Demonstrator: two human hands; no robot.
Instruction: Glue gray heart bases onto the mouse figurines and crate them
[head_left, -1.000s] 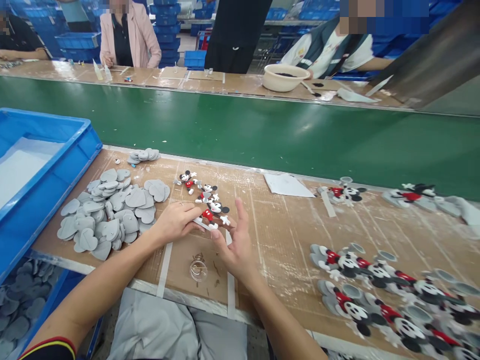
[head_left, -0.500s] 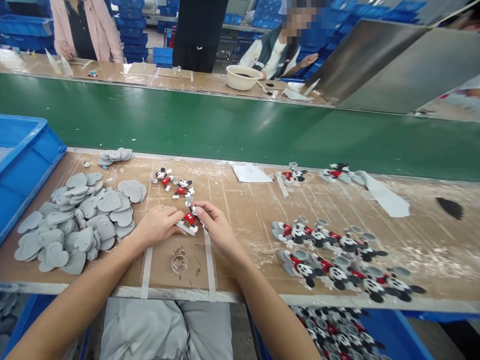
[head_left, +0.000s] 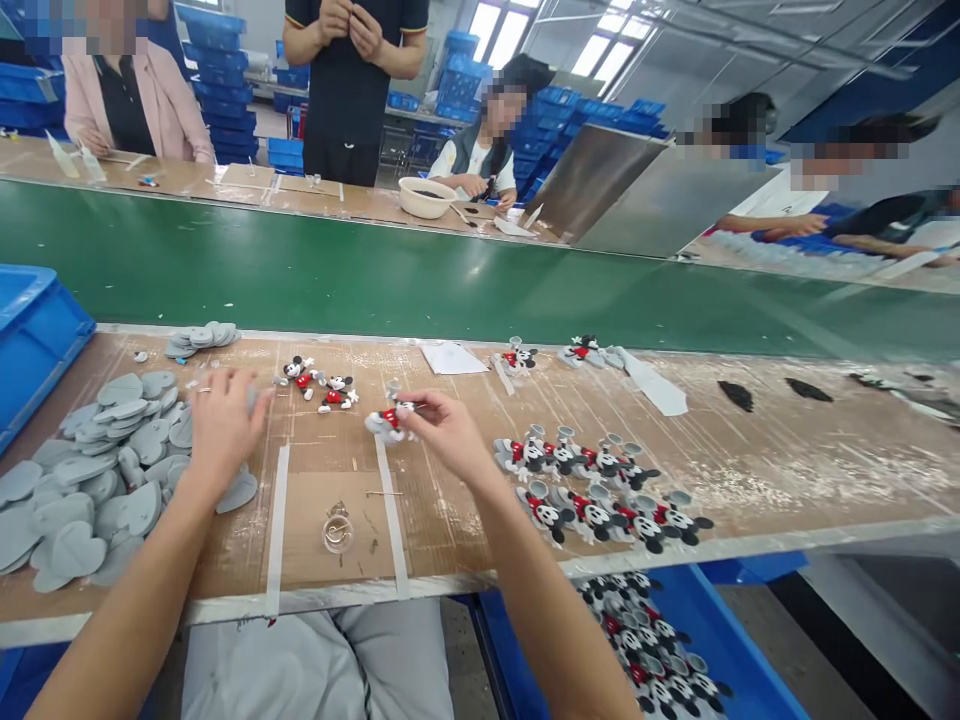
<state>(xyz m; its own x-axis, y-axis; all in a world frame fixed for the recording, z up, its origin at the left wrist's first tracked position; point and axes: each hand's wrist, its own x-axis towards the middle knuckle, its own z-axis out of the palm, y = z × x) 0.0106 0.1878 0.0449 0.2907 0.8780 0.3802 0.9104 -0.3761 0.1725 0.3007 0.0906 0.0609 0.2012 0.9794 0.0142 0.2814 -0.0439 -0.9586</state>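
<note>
Mickey Mouse figure (head_left: 388, 424) of soft moulded rubber, black, red & white on a grey backing, is pinched b/w thumb & fingertips of the R hand (head_left: 450, 435), up near the far end of one white tape strip (head_left: 391, 515). L hand (head_left: 223, 425) is spread, fingers apart, over the right edge of a big heap of flat grey rubber heart-shaped pieces (head_left: 97, 480). A grey bit (head_left: 252, 400) shows right by its fingertips, can't tell if it's gripped. Just beyond the hands lie two smaller Mickey figures (head_left: 309, 380), w/ a small stack of grey hearts (head_left: 201, 337) further left. Nearer the body, a small clear round glass container (head_left: 338, 533) sits b/w the tape strips. To the right are two rows of Mickey figures w/ grey backing (head_left: 600, 490), plus a sheet of white paper (head_left: 452, 358) & dark fuzzy scraps (head_left: 736, 396). Blue plastic crate (head_left: 37, 340) at far left, another blue crate (head_left: 675, 625) below the bench holds more figures. Bench top is brown cardboard (head_left: 450, 545), dusted w/ white powder. Past it runs a green conveyor belt (head_left: 300, 250); across it, co-workers sit & stand at a second bench, w/ a cream plastic bowl (head_left: 426, 197), stacked blue crates (head_left: 214, 70) & bright factory windows (head_left: 510, 30) behind.
</note>
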